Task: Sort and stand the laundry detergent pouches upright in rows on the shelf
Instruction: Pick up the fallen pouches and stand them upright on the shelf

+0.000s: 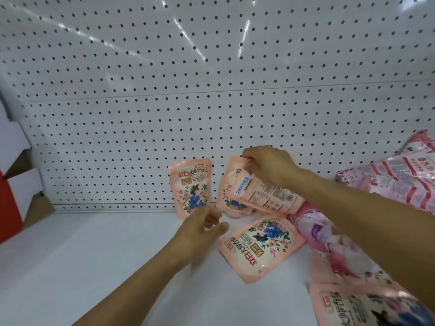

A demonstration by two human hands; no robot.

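One peach floral pouch [191,188] stands upright against the pegboard back wall. To its right my right hand [267,164] pinches the top of a second peach pouch [229,184] that leans on the wall, with another pouch [270,196] lying tilted across it, label side out. My left hand [203,228] hovers in front of the standing pouch, fingers loosely curled and holding nothing. A further peach pouch [260,245] lies flat on the white shelf [94,267]. A pink-and-white pouch [329,243] lies under my right forearm.
Large pink bags [400,180] are piled at the right against the pegboard [188,90]. Another floral pouch [357,304] lies at the bottom right. A red and white cardboard box [16,184] stands at the shelf's left end.
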